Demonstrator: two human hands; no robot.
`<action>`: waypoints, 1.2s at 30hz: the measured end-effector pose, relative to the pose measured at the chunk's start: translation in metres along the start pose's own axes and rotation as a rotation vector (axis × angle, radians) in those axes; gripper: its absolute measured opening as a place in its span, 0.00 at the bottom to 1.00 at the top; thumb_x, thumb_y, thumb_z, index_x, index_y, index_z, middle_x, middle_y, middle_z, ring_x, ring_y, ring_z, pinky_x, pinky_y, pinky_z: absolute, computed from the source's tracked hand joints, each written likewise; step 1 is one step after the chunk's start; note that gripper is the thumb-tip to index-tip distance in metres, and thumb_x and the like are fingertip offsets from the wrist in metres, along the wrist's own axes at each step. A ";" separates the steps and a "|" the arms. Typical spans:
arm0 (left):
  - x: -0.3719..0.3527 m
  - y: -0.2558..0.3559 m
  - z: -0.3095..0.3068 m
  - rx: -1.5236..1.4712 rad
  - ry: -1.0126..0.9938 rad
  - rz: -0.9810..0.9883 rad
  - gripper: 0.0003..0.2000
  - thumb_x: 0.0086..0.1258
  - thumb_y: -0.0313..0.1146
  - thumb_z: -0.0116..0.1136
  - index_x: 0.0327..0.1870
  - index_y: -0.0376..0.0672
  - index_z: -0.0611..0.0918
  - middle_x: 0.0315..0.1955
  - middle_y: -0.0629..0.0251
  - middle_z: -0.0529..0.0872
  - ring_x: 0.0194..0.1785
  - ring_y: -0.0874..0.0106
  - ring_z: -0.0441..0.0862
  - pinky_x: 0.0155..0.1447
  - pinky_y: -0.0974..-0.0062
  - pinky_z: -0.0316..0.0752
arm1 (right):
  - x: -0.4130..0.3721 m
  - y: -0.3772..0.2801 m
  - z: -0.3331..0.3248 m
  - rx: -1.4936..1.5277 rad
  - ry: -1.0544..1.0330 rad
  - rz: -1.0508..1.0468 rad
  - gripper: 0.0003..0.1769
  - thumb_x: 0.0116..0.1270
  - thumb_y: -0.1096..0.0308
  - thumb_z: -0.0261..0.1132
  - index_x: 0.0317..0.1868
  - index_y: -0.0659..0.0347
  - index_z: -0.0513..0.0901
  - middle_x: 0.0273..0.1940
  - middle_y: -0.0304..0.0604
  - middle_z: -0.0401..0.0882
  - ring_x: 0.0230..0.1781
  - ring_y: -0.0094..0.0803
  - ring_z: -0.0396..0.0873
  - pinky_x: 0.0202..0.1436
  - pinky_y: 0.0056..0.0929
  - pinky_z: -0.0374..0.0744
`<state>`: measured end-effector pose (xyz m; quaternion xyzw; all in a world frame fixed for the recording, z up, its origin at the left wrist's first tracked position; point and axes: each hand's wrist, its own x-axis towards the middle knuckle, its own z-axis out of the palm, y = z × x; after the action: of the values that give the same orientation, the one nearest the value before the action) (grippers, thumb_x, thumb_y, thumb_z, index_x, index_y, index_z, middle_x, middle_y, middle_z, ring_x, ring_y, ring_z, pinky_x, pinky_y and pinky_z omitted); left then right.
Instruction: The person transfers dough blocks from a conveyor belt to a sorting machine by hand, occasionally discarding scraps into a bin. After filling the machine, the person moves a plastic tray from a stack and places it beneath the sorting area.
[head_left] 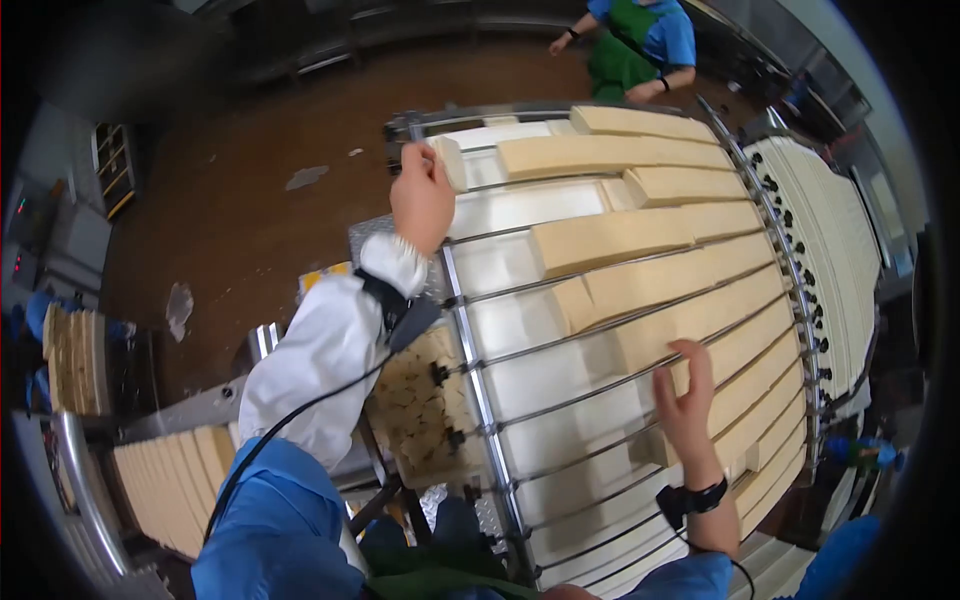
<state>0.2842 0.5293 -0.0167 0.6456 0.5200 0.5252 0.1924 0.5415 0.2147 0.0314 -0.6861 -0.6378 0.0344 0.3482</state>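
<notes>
My left hand (pixel 422 205) is at the far left edge of a white conveyor belt (pixel 500 390), closed with its fingertips on a short end piece of tofu (pixel 451 163). My right hand (pixel 688 405) hangs over the middle lanes with thumb and forefinger apart and nothing between them. Just beyond its fingertips lies a long pale tofu slab (pixel 650 340). More slabs, such as a tofu slab (pixel 615 238) further up, lie in rows between thin metal divider rods (pixel 600 284).
A crate of tofu scraps (pixel 422 400) sits below the belt's left rail. Upright slabs (pixel 170 480) are lined up at lower left. A co-worker in a green apron (pixel 625 50) stands beyond the far end. Another white belt (pixel 815 250) lies to the right, past a knobbed rail.
</notes>
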 end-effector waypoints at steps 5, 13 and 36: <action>-0.139 0.027 -0.186 0.055 -0.164 0.015 0.20 0.69 0.33 0.62 0.58 0.38 0.70 0.44 0.57 0.82 0.40 0.66 0.82 0.45 0.72 0.77 | -0.016 -0.111 0.063 0.376 -0.135 -0.202 0.19 0.56 0.78 0.67 0.49 0.65 0.76 0.48 0.53 0.76 0.49 0.50 0.75 0.55 0.40 0.73; -0.470 -0.006 -0.434 0.283 0.274 -0.833 0.32 0.52 0.32 0.69 0.60 0.38 0.70 0.31 0.60 0.74 0.31 0.68 0.71 0.37 0.70 0.71 | -0.101 -0.339 0.274 0.670 -0.665 -0.491 0.22 0.62 0.64 0.65 0.55 0.65 0.77 0.55 0.57 0.74 0.57 0.52 0.72 0.62 0.43 0.72; -0.473 -0.023 -0.514 -0.532 -0.089 -1.347 0.37 0.57 0.24 0.66 0.67 0.44 0.59 0.40 0.60 0.82 0.32 0.72 0.81 0.30 0.77 0.76 | -0.137 -0.468 0.411 -0.299 -0.607 -0.303 0.32 0.49 0.49 0.67 0.47 0.68 0.78 0.51 0.55 0.74 0.57 0.45 0.68 0.61 0.45 0.65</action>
<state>-0.1346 -0.0279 -0.0690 0.1374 0.6511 0.3749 0.6455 -0.0841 0.2432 -0.0889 -0.5855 -0.8045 0.0910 0.0402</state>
